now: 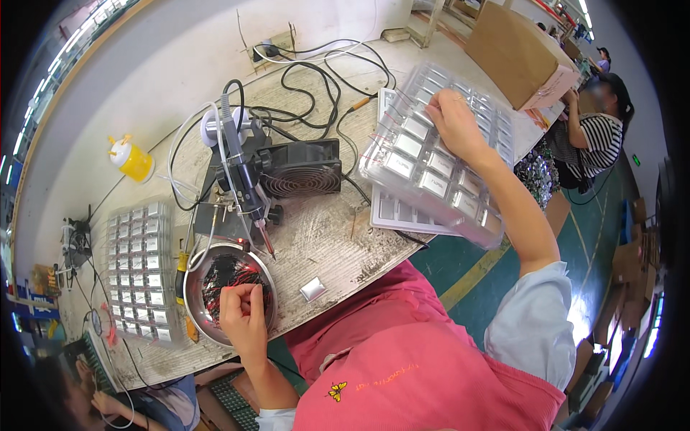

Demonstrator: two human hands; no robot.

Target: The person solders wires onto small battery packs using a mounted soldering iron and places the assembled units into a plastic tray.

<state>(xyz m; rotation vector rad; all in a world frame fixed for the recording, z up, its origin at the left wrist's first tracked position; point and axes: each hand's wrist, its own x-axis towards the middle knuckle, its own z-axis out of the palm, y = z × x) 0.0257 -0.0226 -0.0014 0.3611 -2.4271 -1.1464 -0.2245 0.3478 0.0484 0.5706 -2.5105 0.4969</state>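
Left hand [243, 320] pinched its fingertips over red and black wires [228, 271] in a metal bowl [197, 296]; a silver block [312, 289] lay rightward; right hand [456, 123] curled over a clear tray [407, 188] of similar blocks; whether either gripped anything was unclear

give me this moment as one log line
left hand: over metal bowl of wires | right hand: at clear tray of silver pieces | loose silver piece: on bench

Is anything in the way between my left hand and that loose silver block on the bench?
Yes, the metal bowl: your left hand is over it, so its right rim stands between the hand and the silver block. Past that rim, nothing visible is in the way.
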